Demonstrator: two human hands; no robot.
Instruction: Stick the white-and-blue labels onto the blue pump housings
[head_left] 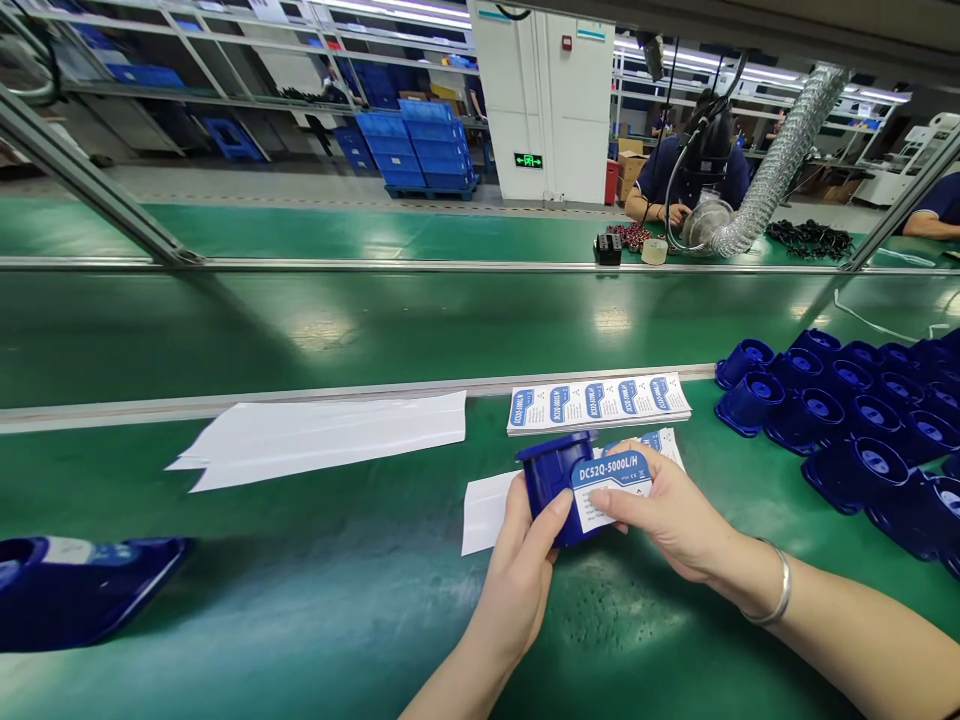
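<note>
My left hand (521, 560) grips a blue plastic housing (549, 478) from below, thumb on its side. My right hand (664, 510), with a silver bangle on the wrist, presses a white and blue label (611, 482) reading DC52Q-5000L/H onto the housing's face. A sheet of labels (660, 440) lies just behind the hands. A stack of label sheets (598, 402) rests a little farther back on the green bench (337, 600).
Several blue housings (847, 410) are crowded at the right. White backing strips (322, 435) lie to the left, and another blue part (75, 590) sits at the far left edge. Across the conveyor a person (694, 170) works beside a silver duct hose (780, 160).
</note>
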